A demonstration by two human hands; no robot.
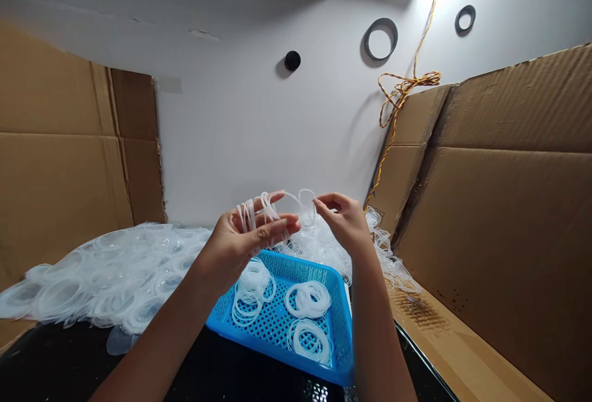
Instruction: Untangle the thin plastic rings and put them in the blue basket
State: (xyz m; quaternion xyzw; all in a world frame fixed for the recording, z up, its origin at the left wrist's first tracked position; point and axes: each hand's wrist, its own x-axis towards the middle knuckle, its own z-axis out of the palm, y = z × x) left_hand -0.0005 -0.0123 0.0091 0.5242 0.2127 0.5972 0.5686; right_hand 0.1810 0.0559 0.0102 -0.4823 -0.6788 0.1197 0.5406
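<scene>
My left hand point(238, 235) is raised over the back of the basket, with several translucent white rings point(250, 216) looped around its fingers. At its fingertips, thumb and fingers come close together. My right hand point(345, 220) pinches a thin white ring point(306, 190) between thumb and forefinger, just right of the left fingertips. Whether that ring also touches the left fingers is hard to make out. Below both hands is a blue perforated plastic basket point(259, 344). Inside it lie separate bunches of the same rings: a left bunch point(253, 291), a right bunch point(308, 300) and a front bunch point(309, 341).
Flat clear packs of rings point(92, 278) are heaped on the left. A loose ring pile point(319, 243) lies behind the basket. Cardboard walls point(509, 217) flank both sides. Yellow twisted cord point(402, 90) hangs by the white wall point(259, 124). The black tabletop point(222, 371) runs along the front.
</scene>
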